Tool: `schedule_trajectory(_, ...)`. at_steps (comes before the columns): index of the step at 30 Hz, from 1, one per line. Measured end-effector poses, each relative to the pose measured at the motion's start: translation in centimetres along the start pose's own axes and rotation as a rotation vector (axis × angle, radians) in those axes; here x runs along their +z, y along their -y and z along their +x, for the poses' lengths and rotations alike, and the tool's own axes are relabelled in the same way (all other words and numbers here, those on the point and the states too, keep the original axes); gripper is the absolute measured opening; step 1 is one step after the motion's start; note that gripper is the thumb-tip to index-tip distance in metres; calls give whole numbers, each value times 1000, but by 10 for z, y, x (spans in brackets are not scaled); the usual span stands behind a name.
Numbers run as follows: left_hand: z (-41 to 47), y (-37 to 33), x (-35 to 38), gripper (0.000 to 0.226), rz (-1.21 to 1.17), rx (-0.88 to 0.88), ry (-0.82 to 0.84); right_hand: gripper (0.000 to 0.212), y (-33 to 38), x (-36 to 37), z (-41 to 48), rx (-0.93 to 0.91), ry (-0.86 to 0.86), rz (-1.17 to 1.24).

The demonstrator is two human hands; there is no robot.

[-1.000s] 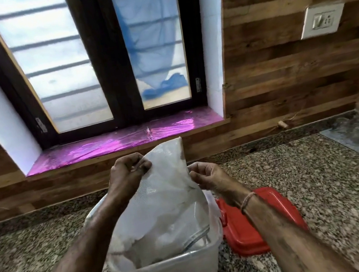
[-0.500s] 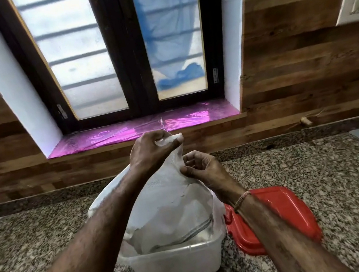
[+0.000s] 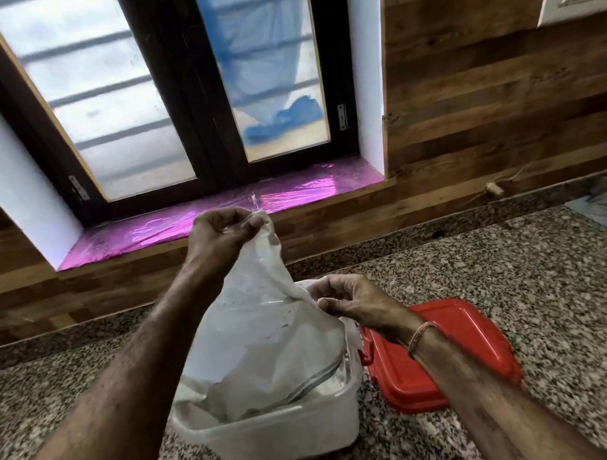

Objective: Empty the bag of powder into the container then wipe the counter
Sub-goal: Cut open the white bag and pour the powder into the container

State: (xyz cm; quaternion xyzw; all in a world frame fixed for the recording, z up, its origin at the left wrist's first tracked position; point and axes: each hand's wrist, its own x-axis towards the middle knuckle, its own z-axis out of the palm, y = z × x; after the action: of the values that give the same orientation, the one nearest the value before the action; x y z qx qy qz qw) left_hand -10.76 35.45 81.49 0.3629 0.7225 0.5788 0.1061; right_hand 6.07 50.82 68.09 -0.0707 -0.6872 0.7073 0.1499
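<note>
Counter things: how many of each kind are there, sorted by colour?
White or clear: 2, the bag and the container.
Red: 1, the lid.
Total: 3.

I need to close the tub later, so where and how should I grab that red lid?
Take the red lid by its right edge, coming from above on the right: it lies flat on the counter, its left side crowded by the container and right hand.
</note>
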Motion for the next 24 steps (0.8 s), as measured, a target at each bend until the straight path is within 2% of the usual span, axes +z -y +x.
schedule_trajectory(5, 4, 7, 3, 18, -68, -15, -127, 57, 8, 2, -3, 52, 104, 18)
schedule_trajectory(10, 4, 8, 2, 18, -111, -22, -129, 35, -3, 10, 7, 89, -31, -61)
schedule_trajectory(14, 8, 7, -2, 15, -163, -75, -204, 29, -14, 15, 14, 89, -271, -487)
schedule_trajectory(17, 8, 13, -1, 13, -184, -90, -285, 28, -11, 22, 14, 40, -326, -754)
schedule_trajectory(20, 7, 13, 3, 17, -178, -75, -336, 28, -6, 24, 11, 57, -334, -841)
schedule_trajectory(22, 7, 14, 3, 14, -132, -59, -315, 29, -7, 21, 10, 90, -270, -778)
schedule_trajectory(24, 6, 15, -1, 13, -113, -40, -218, 40, -1, 20, 7, 94, -132, -425)
